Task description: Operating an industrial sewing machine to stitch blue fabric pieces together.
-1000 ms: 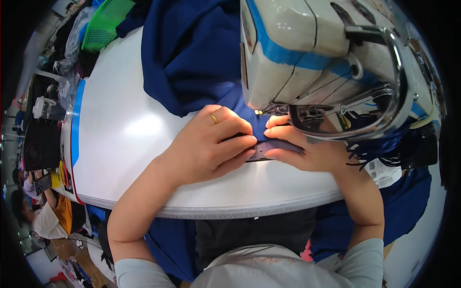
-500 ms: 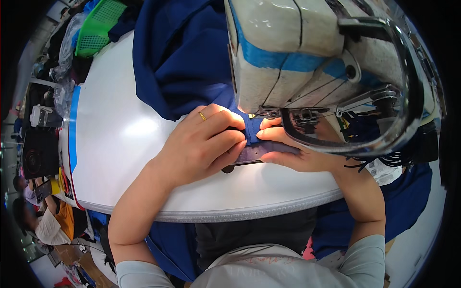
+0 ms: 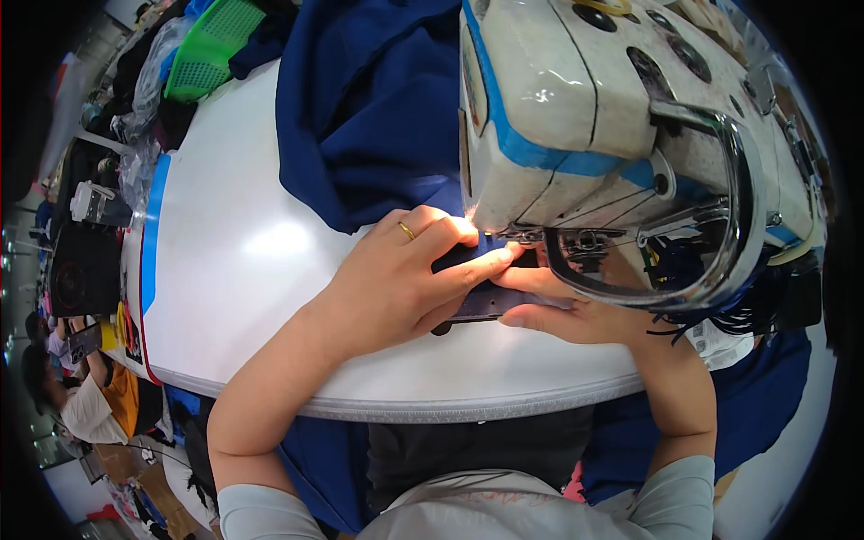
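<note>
Navy blue fabric (image 3: 378,126) spreads over the white table and runs under the head of a sewing machine (image 3: 558,117). My left hand (image 3: 405,279), with a gold ring, presses the fabric's near end by the needle area, fingers closed down on it. Its index finger reaches right and meets the fingertips of my right hand (image 3: 585,310). That hand's fingers stretch left onto the cloth edge, and its thumb lies apart along the metal plate (image 3: 481,306). The machine's curved guard (image 3: 747,243) hides part of my right hand. Exactly what lies under the fingertips is hidden.
A white table (image 3: 234,297) curves around, its front edge carrying a measuring tape (image 3: 432,409). A green basket (image 3: 211,49) stands at the far left. Dark cords (image 3: 729,301) hang at the machine's right. Another person (image 3: 99,400) sits off to the left.
My left index finger has stretched out to the right and met the right fingertips. Both hands have come closer together over the cloth edge. The whole view has shifted slightly.
</note>
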Action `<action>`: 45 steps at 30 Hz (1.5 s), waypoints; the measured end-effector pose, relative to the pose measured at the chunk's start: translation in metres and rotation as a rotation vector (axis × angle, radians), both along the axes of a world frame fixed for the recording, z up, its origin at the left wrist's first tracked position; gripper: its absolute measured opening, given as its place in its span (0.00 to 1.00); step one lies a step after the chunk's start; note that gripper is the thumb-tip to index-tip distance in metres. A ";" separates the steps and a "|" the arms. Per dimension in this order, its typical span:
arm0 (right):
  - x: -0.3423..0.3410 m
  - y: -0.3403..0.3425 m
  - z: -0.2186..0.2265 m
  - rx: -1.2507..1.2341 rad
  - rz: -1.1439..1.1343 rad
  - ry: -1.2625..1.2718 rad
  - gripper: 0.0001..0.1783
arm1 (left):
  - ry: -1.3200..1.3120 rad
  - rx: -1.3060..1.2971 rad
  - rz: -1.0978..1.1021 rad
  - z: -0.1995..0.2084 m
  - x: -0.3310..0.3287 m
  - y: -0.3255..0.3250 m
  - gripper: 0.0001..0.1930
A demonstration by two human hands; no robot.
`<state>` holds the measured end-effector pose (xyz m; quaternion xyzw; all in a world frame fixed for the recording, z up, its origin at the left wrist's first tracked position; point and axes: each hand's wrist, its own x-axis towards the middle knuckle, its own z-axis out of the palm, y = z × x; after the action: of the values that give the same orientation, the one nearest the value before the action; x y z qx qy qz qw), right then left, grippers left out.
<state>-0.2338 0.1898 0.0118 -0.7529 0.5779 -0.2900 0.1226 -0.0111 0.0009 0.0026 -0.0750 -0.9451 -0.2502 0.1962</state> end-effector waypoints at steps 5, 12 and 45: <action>-0.001 -0.002 0.003 -0.008 0.018 0.003 0.26 | 0.123 -0.130 0.009 -0.003 -0.006 0.000 0.31; 0.001 0.004 0.001 -0.007 -0.060 0.034 0.29 | 0.100 -0.315 0.065 -0.007 -0.009 0.002 0.24; 0.042 0.002 0.005 0.067 -0.370 0.051 0.08 | 0.179 0.004 -0.031 -0.023 -0.001 0.000 0.12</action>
<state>-0.1916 0.1919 0.0171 -0.6365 0.7187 -0.2690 0.0777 -0.0126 0.0008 -0.0203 -0.1111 -0.9220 -0.2474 0.2762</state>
